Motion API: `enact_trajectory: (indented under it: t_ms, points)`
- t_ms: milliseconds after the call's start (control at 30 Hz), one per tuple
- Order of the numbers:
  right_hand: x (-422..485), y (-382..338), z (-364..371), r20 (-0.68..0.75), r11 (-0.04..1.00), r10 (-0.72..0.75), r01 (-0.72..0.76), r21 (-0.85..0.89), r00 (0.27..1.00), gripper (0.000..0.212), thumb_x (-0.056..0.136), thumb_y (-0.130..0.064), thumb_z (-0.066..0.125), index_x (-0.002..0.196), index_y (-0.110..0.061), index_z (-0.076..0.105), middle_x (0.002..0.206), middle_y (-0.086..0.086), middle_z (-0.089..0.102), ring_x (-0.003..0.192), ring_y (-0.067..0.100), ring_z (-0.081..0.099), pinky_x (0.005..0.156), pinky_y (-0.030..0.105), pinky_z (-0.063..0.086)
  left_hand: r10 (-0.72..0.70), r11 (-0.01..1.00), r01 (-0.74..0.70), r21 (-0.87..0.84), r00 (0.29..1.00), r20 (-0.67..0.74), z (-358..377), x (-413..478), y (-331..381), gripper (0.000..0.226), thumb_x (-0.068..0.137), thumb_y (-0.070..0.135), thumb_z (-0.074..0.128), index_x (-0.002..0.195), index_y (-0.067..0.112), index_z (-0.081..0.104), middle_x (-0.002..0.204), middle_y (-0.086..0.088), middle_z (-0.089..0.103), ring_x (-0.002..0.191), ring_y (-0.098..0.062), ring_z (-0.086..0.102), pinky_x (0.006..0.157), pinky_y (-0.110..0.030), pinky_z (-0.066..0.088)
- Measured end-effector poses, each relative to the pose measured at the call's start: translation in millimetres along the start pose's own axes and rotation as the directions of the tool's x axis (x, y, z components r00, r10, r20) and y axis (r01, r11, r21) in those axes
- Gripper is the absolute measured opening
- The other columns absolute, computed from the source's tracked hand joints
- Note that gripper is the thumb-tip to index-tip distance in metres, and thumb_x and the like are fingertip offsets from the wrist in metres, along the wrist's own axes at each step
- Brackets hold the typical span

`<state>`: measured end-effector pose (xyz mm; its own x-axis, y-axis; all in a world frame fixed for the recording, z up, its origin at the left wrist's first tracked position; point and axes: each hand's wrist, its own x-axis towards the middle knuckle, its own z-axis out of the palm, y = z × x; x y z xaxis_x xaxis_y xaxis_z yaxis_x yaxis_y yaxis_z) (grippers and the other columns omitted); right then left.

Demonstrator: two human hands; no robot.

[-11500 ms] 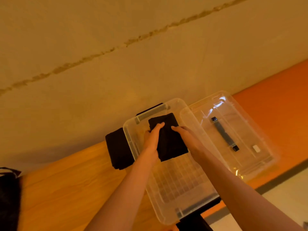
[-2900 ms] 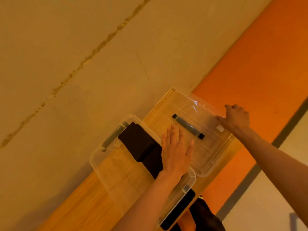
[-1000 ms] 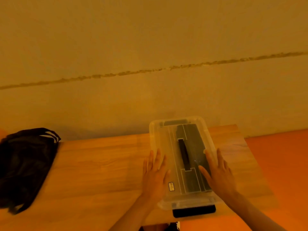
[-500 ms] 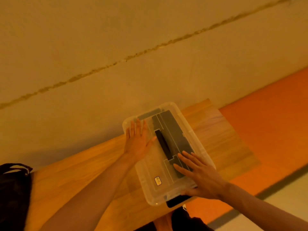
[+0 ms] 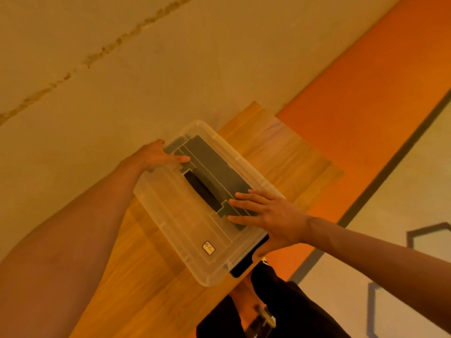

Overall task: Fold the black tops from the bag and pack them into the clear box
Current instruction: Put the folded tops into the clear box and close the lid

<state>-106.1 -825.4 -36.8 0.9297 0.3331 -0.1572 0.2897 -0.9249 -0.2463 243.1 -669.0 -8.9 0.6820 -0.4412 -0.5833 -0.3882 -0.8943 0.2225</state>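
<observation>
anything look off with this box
Nothing spilled or damaged. The lid sits flush on the clear box; left hand grips its far end, right hand lies flat on top. The black latch end reaches the table's front edge, perhaps overhanging.

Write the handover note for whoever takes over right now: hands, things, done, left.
Left hand grips the far end of the clear box, thumb on the lid. Right hand lies flat on the lid near the black latch.
Folded black tops lie inside, under the lid; the box sits on the wooden table.
Done: tops packed, lid on.
Left: probably clip that latch; I cannot tell if it is shut.
</observation>
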Motion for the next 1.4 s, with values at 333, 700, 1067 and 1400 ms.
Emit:
enact_trajectory:
  t_ms: [333,700,1067,1400]
  points:
    - [-1,-5,3,-0.043,0.999,0.039,-0.038,0.022,0.998,0.100,0.079,-0.094,0.035,0.159,-0.035,0.024,0.167,0.000,0.019,0.156,0.022,0.006,0.122,0.050,0.019,0.011,0.997,-0.032,-0.070,0.960,-0.280,18,-18,3,0.128,0.052,0.084,0.072,0.150,0.011,0.038,0.148,-0.016,0.047,0.136,-0.037,0.047,0.108,-0.055,0.045]
    - [1,-6,1,0.000,1.000,0.026,-0.026,-0.012,1.000,0.108,0.072,-0.098,0.036,0.160,-0.038,0.013,0.168,0.002,0.018,0.155,0.025,0.011,0.122,0.052,0.022,0.031,0.991,-0.077,-0.112,0.929,-0.368,26,-31,-2,0.122,0.048,0.088,0.065,0.141,0.011,0.048,0.137,-0.014,0.060,0.126,-0.034,0.057,0.103,-0.054,0.048]
    - [3,-7,-1,0.047,0.999,0.034,-0.033,-0.019,0.998,0.112,0.070,-0.099,0.037,0.160,-0.039,0.009,0.168,0.001,0.014,0.156,0.025,0.006,0.121,0.053,0.021,0.121,0.986,-0.165,-0.032,0.830,-0.544,37,-38,-4,0.076,0.067,0.068,0.079,0.114,0.011,0.063,0.115,-0.011,0.067,0.107,-0.030,0.061,0.088,-0.046,0.051]
    - [-2,-2,4,0.053,0.996,-0.025,0.029,-0.084,0.998,0.114,0.073,-0.098,0.035,0.162,-0.032,0.007,0.168,0.008,0.013,0.156,0.029,0.002,0.122,0.054,0.017,0.560,0.821,-0.440,0.365,0.745,-0.362,106,-61,14,0.072,0.102,0.064,0.028,0.159,0.021,0.030,0.167,-0.012,0.022,0.153,-0.035,0.018,0.123,-0.051,0.019]
